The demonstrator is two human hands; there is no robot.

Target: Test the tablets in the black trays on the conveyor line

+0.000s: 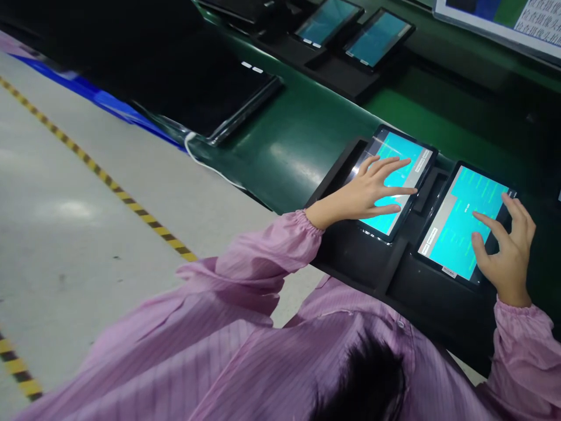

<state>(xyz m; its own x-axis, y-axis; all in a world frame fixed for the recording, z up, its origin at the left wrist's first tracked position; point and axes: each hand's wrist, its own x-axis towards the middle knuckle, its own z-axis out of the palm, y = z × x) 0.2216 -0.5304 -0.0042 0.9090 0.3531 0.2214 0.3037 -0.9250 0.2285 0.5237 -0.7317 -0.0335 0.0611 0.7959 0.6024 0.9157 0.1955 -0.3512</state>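
Fingers (397, 166) of left hand (368, 190) spread flat on left tablet (394, 181), right hand (508, 251) splayed over right tablet (460, 225), nothing gripped

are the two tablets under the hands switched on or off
On. Both the left tablet and the right tablet glow cyan under the spread hands.
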